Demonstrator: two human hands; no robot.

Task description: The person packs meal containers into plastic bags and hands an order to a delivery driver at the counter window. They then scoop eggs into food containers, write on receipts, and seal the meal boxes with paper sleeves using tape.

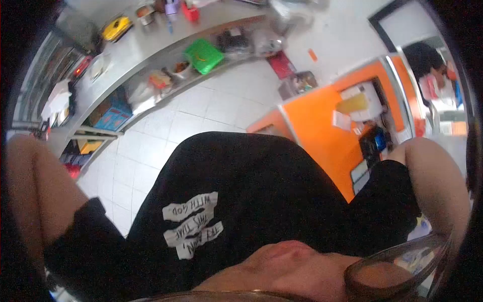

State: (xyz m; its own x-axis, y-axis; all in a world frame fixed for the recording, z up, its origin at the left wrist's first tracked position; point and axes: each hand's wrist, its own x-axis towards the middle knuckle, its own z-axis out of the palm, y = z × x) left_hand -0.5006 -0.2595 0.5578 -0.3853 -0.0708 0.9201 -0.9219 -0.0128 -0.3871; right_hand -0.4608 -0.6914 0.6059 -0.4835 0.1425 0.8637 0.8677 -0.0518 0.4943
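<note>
Neither of my hands shows in the head view. Only my bare, bent arms appear, one at the left edge and one at the right edge, coming out of black short sleeves. A black shirt (261, 186) with white lettered patches (193, 221) fills the lower middle. Part of my own face and the clear frame of a pair of glasses (397, 292) cross the bottom. What my hands hold or touch cannot be seen.
A long metal counter (126, 63) curves along the upper left, with a yellow item (117, 28) on top and a green basket (204, 56) below. An orange counter (314, 131) stands at right. Beyond it, a person (427, 63) is partly visible. White floor tiles lie between.
</note>
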